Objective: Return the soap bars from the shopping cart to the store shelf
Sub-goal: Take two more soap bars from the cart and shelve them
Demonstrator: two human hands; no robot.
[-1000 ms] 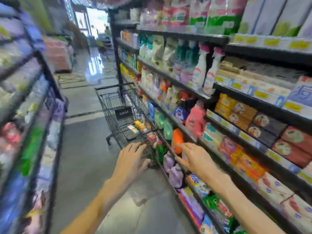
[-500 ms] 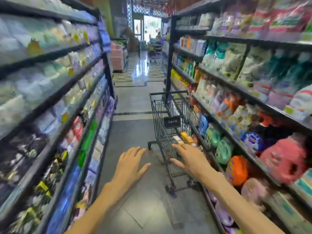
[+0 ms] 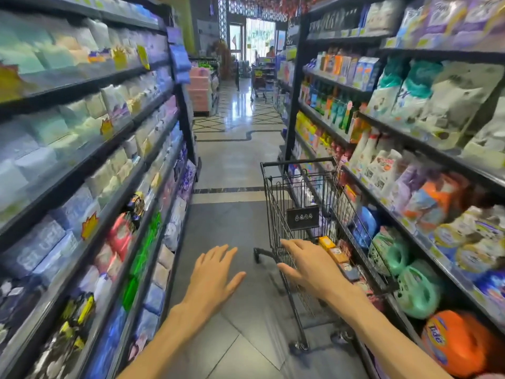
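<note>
Observed, head view: a wire shopping cart (image 3: pixel 300 203) is parked against the right-hand store shelf (image 3: pixel 426 170), and boxed soap bars (image 3: pixel 337 254) are seen lying on its floor in a short row. The right hand (image 3: pixel 308 266) is held over the near rim of the cart, palm down, fingers straight and spread, with nothing in its grasp. The left hand (image 3: pixel 214 274) is held out over the aisle floor (image 3: pixel 232 165), likewise flat, spread and empty, well apart from the cart. Key relation: the soap bars lie just beyond and to the right of the right hand's fingertips, slightly below them inside the basket; the nearest yellow box (image 3: pixel 326 242) appears just beside the index finger, though contact cannot be confirmed. The row of boxes is judged to run away from the person, roughly in line with the right forearm, so each box would be met end-on. The right hand is clearly the nearer; the left lies on the far side of the cart wall from the bars. No bar has yet been lifted. The shelf slot meant for the soap cannot be identified here; detergent bottles (image 3: pixel 401 258) are shelved beside the cart.
</note>
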